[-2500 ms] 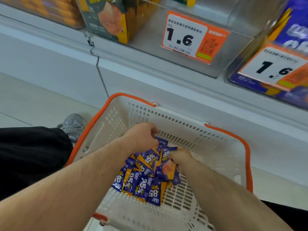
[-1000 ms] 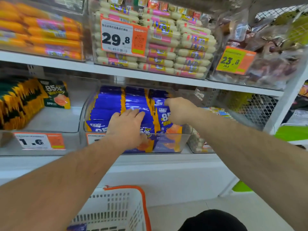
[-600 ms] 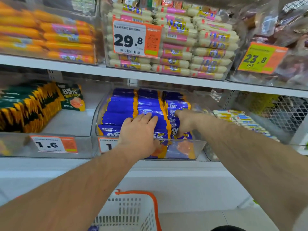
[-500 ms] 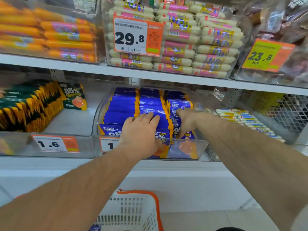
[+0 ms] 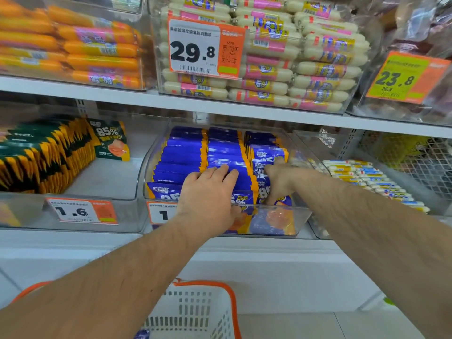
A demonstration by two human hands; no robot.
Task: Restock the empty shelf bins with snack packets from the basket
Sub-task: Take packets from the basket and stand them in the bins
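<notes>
Blue packets: stand in three rows inside the clear bin on the shelf, rows running toward 12 o'clock.
Right hand: its grip pinches packets of the right row, fingers curled downward.
Left hand: released, flat on the middle row, at 9 o'clock of the right.
Basket: at 6 o'clock, on the floor below.

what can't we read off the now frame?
- Head view: basket contents, cut off by the bottom edge and the left forearm.
- Price tag on the blue-packet bin: only "1" shows, left hand covers the rest.
- Right hand: motion-blurred fingers, grip on the blue packets unclear.
</notes>
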